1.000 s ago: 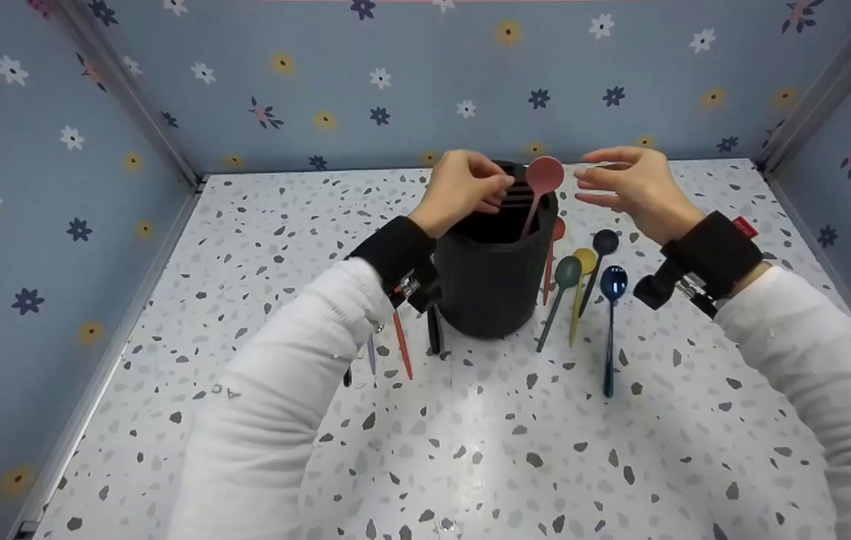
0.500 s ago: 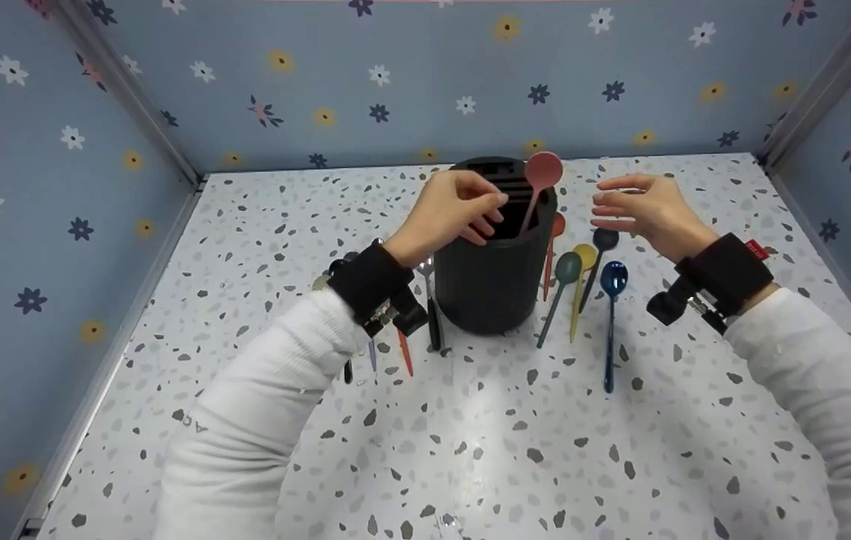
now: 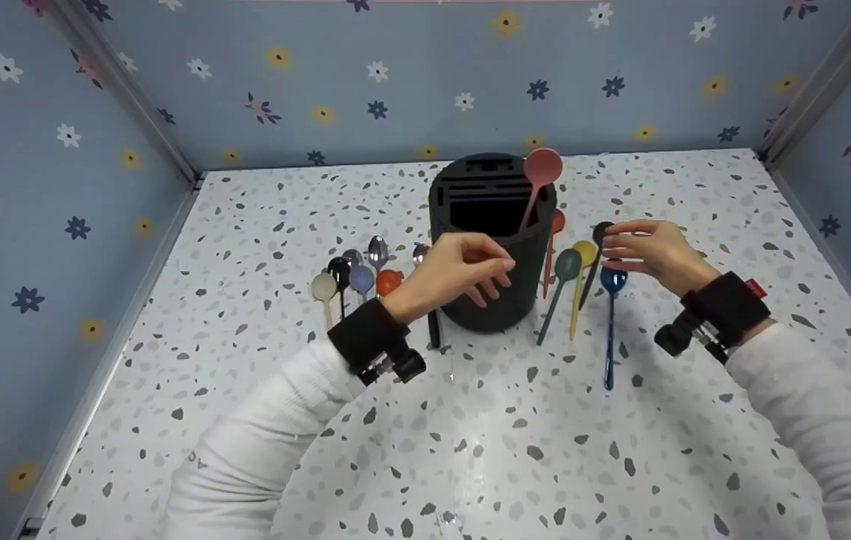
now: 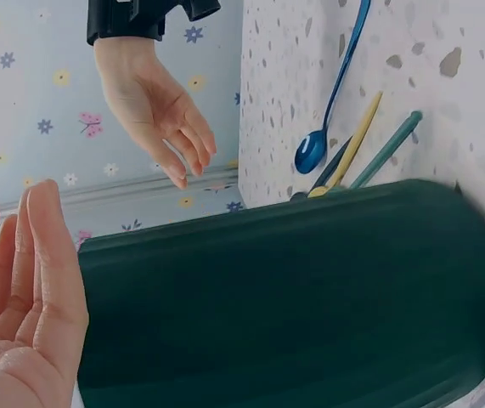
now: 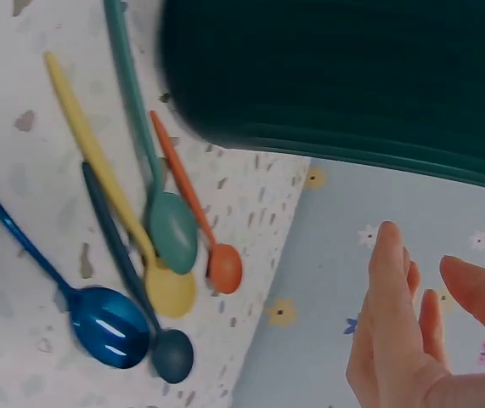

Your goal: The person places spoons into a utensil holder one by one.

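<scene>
A dark holder [image 3: 529, 274] stands upright on the speckled counter [image 3: 470, 442], a pink spoon [image 3: 543, 168] leaning in its opening at one o'clock. At seven, the left hand [image 3: 455, 274], narrowly curved, holds nothing; swinging inward, it could jolt the holder. At three, the loosely spread, bare right hand [image 3: 654, 251] could, dropping low, knock the blue spoon [image 3: 613, 282]. Compared with a second ago, both hands sit lower in view, revealing a row of spoons [image 3: 362, 279] at eight.

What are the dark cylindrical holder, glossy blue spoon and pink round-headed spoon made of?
Dark cylindrical holder: probably matte plastic, its wall dull.
Glossy blue spoon: likely coloured metal, given mirror-like highlights.
Pink round-headed spoon: perhaps silicone or plastic; matte, without glints.
</scene>
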The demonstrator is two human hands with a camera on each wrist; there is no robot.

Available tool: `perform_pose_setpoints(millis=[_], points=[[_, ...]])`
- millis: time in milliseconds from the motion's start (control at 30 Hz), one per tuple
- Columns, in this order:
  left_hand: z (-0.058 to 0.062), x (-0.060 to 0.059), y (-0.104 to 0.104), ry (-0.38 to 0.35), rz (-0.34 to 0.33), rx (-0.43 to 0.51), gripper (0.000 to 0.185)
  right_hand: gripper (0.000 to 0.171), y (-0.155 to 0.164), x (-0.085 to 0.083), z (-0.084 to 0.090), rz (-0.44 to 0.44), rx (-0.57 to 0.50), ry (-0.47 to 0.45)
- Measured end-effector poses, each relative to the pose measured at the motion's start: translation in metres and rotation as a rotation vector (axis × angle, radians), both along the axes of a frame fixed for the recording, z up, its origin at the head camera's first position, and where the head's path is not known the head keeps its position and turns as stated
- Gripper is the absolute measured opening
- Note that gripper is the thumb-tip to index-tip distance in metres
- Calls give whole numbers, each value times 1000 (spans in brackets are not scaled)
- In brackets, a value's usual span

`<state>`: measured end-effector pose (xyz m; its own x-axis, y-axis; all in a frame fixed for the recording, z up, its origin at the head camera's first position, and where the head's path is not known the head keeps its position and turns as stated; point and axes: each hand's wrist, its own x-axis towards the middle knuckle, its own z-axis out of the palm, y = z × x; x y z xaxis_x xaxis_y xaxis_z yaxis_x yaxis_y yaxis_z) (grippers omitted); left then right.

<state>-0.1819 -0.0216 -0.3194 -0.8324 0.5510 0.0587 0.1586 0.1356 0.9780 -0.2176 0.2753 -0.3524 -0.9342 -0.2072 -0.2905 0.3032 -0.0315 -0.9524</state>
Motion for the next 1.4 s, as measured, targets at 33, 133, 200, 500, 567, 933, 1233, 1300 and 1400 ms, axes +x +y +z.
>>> perform_pose_setpoints(millis=[33,133,200,500,567,933,1233,1300,1400], points=[[-3,2,1,-12,-6,-1,16,49,2,0,-4,2,-1,-12],[-13,6,4,-37,-32,-13,17,49,4,1,-14,2,38,-47],[-19,9,6,-53,-50,-24,17,44,6,1,-21,-5,53,-70],[-47,14,11,-107,-103,-61,18,44,13,5,-45,9,77,-94],[-54,15,12,-118,-108,-73,18,45,14,6,-50,6,92,-101],[-83,18,17,-199,-122,-70,21,53,24,8,-70,-27,164,-166],[-100,19,19,-242,-132,-131,21,52,28,7,-80,-47,201,-200],[-101,19,19,-251,-137,-144,22,52,28,7,-82,-52,204,-204],[-103,20,20,-260,-140,-155,23,52,30,8,-85,-56,222,-201]])
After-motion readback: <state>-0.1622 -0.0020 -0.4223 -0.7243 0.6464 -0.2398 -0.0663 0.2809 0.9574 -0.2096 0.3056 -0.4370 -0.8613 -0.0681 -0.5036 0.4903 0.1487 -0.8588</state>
